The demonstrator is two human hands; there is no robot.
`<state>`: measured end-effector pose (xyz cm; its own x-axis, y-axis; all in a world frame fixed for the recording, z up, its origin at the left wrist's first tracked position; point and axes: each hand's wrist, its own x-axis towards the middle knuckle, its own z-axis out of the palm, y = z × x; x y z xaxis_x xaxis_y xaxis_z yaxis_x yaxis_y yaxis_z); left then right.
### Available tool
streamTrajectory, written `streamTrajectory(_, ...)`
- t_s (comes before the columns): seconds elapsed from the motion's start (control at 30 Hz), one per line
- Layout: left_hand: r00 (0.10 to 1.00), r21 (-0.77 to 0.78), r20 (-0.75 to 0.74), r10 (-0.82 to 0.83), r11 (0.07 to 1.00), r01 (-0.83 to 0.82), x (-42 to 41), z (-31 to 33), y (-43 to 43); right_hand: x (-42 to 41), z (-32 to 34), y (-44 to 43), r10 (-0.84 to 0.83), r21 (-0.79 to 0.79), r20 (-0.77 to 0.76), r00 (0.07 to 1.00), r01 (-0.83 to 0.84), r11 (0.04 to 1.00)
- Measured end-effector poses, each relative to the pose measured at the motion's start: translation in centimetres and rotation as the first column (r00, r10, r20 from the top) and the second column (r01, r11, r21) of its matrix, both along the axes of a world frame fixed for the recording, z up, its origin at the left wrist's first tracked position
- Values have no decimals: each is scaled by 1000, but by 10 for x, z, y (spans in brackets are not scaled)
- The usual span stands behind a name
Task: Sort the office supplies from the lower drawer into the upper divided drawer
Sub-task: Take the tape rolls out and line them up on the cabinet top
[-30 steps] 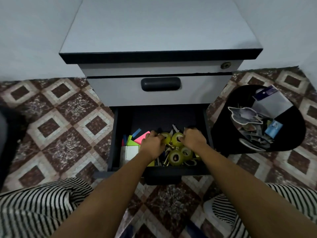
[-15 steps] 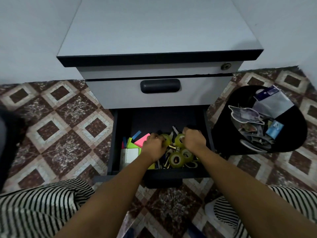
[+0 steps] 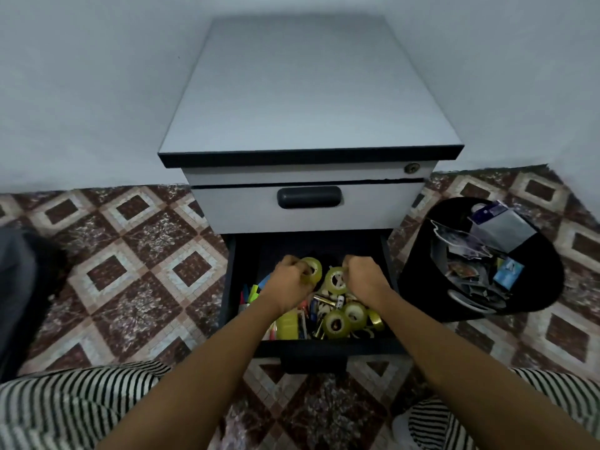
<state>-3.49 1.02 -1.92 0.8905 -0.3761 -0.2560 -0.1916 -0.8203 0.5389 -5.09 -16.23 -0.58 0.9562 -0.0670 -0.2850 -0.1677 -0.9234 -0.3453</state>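
Note:
The lower drawer (image 3: 328, 347) of a grey cabinet is pulled out and holds a jumble of office supplies. My left hand (image 3: 287, 287) grips a yellowish tape roll (image 3: 312, 269) above the pile. My right hand (image 3: 363, 279) grips a second tape roll (image 3: 336, 280) beside it. Two more tape rolls (image 3: 345, 319) lie near the drawer's front, with pens, coloured sticky notes (image 3: 255, 292) and small metal items around them. The upper drawer (image 3: 243, 209) with its black handle (image 3: 309, 197) is closed, so its dividers are hidden.
A black waste bin (image 3: 422, 287) full of paper scraps and packaging stands right of the cabinet. The floor is patterned tile. My striped trouser legs (image 3: 65, 407) frame the bottom corners. A dark object sits at the far left edge.
Both hands have lifted slightly with a tape roll each and drawn toward the back of the drawer. The camera has tilted up, showing more of the cabinet top.

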Motion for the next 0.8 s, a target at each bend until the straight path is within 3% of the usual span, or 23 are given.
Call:
streamTrajectory(0.2,993,-97,122,7,995,5,-3,66,24,-2,67,5,-6,159,47,999,-1,987)
streamTrajectory(0.57,937,-248,347,53,968,37,19,214,63,23,231,41,21,231,176,984,-62,971)
streamTrajectory(0.8,925,-241,344,160,967,-78,64,261,80,73,271,65,-125,375,233,964,30,926)
